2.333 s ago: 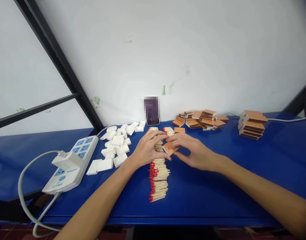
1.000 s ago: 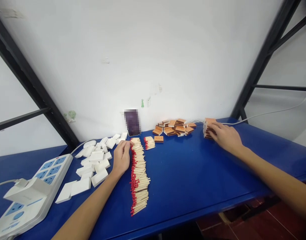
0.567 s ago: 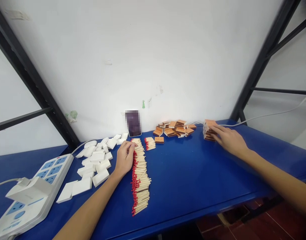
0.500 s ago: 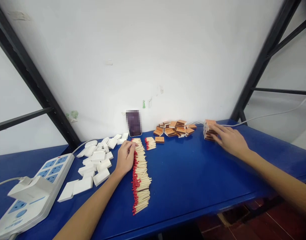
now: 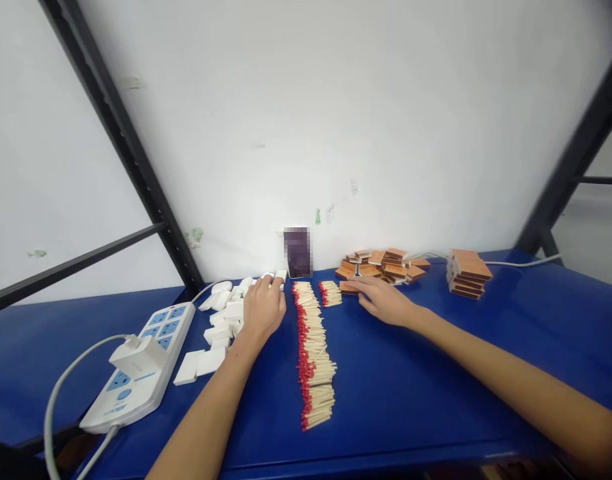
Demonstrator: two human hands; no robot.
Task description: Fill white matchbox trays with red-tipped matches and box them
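My left hand (image 5: 265, 305) reaches over the pile of white matchbox trays (image 5: 235, 311), fingers apart and bent down at its far right end. Its fingertips partly hide the trays beneath. Stretched in from the right, my right hand (image 5: 386, 301) lays its fingertips over the right end of a single orange matchbox sleeve (image 5: 347, 287). The thumb stands apart from the fingers, and the sleeve lies on the blue table. Between the hands runs a long row of red-tipped matches (image 5: 315, 353). A small bunch of matches (image 5: 330, 293) lies just left of that sleeve.
Behind my right hand lies a heap of orange matchbox sleeves (image 5: 393, 267). A neat stack of matchboxes (image 5: 467, 272) stands farther right. A phone (image 5: 298, 253) leans on the wall. At the left, a power strip (image 5: 141, 373) with cables lies on the blue table (image 5: 411, 400).
My right hand has left the matchbox stack and come left to the single sleeve. My left hand has moved off the match row onto the white trays. The view has turned left.
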